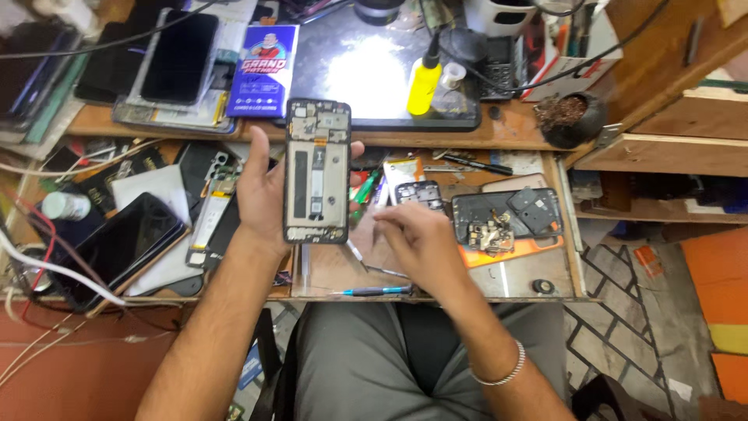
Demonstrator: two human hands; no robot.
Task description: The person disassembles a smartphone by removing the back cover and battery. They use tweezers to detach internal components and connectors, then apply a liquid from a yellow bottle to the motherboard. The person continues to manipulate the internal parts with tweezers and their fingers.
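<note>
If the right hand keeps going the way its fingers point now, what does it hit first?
The right hand points left, toward the opened phone frame held upright in the left hand. It would probably meet that frame's lower edge first, though depth is unclear.

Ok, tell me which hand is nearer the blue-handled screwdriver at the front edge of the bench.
Right. The right hand hovers just above and slightly right of the blue-handled screwdriver, apart from it. The left hand is farther up and left, holding the opened phone upright.
</note>
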